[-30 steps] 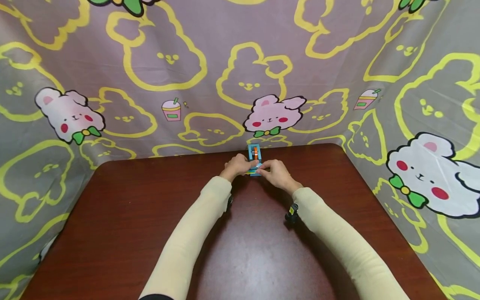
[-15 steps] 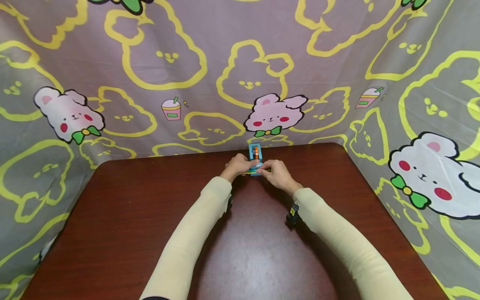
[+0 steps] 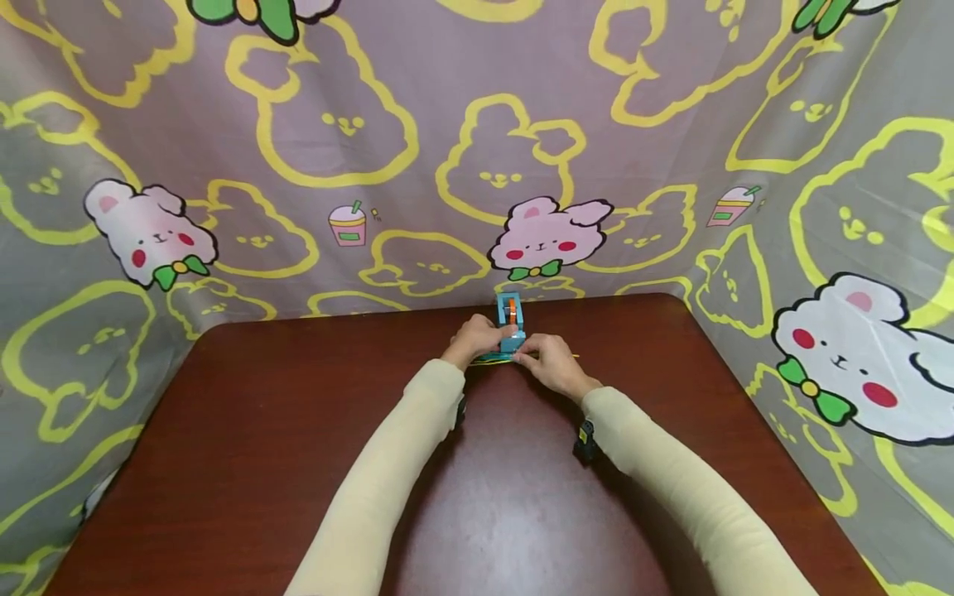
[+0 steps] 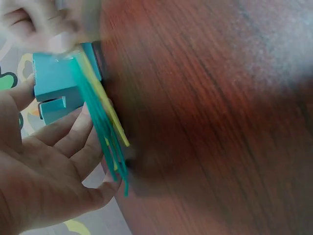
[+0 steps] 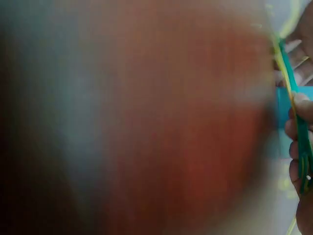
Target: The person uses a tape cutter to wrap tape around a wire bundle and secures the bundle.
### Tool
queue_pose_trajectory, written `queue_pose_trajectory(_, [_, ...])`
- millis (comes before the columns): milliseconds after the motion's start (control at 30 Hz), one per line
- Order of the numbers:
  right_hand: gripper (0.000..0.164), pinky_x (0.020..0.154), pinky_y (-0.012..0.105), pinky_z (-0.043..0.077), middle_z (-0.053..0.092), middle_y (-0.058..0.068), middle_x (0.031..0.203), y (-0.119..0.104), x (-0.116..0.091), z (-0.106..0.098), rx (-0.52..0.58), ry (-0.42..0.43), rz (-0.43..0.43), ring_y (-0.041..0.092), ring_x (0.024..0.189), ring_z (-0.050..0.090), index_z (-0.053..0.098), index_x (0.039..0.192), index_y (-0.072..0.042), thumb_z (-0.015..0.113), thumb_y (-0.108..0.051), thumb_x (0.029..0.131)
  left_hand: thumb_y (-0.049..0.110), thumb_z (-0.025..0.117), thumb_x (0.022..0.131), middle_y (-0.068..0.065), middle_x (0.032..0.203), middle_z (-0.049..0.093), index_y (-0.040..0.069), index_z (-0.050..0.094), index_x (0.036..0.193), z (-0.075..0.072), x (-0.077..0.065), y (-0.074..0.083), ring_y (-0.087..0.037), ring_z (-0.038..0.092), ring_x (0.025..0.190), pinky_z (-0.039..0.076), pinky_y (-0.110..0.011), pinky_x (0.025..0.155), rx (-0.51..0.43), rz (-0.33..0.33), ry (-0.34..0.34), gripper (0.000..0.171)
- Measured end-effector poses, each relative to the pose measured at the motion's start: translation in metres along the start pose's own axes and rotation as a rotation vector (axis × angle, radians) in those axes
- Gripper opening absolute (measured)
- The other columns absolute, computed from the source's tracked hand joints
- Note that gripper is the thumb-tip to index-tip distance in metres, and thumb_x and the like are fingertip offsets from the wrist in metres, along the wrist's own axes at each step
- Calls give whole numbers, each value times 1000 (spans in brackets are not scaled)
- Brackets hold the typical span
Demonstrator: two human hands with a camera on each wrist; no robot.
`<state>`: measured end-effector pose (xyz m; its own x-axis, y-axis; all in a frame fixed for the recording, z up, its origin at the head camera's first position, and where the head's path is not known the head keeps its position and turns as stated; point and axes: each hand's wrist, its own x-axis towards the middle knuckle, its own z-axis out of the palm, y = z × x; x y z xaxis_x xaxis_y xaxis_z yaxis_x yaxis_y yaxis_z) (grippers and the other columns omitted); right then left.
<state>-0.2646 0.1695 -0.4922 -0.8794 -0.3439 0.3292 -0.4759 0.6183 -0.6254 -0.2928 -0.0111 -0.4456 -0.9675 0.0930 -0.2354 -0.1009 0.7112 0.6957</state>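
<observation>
A light-blue tape dispenser [image 3: 513, 343] with an orange roll [image 3: 511, 312] stands at the table's far edge. My left hand [image 3: 475, 335] grips its near end; in the left wrist view the thumb and fingers lie on opposite sides of the dispenser [image 4: 54, 76]. A bundle of thin green and yellow strands [image 4: 95, 105] crosses in front of it, its loose ends hanging past my left fingers. My right hand [image 3: 551, 360] pinches this bundle [image 5: 288, 66] close to the dispenser's front. Part of the bundle is covered by the fingers. Blur hides detail of the right fingertips.
The dark red-brown table [image 3: 298, 430] reaches back to a hanging cloth [image 3: 417, 149] printed with cartoon rabbits, which also stands along both sides. A small black camera [image 3: 585, 443] sits on my right wrist.
My right hand has shifted slightly toward me with the strands. More of the bundle shows, sticking out on both sides. The left hand stays on the dispenser. The head view has tilted a little.
</observation>
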Motion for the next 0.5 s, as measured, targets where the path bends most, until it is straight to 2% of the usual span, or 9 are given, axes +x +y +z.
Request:
queue_pose_trajectory(100, [6,77,38,53,70,-1,87,7,-5,5,17,-14,23,16,84,65,79,89,-8,77,-13,91,59,65,91,-5,76,68,6,73,89,3,-2,-1,-22,59,80,40,-49,93,-13,-6,-4,54])
queue_pose_trajectory(300, [6,77,39,53,72,2,88,6,0,1,46,-14,-10,18,83,66,79,90,-6,77,-12,90,60,65,91,-6,81,69,6,74,90,0,-3,-1,-25,61,82,42,-49,91,-8,3,7,54])
queue_pose_trajectory(433, [9,76,36,54,74,1,88,3,3,-2,54,-51,24,16,83,66,80,92,-6,77,-14,91,64,61,92,-8,98,71,4,74,106,-1,-1,-5,-23,61,85,45,-46,89,17,18,-8,62])
queue_pose_trajectory(500, [10,76,36,54,74,1,88,-1,3,-4,64,-66,47,16,83,66,80,93,-5,76,-15,91,66,57,93,-9,100,70,4,72,113,-1,-2,-8,-22,61,82,48,-45,85,41,41,-23,68])
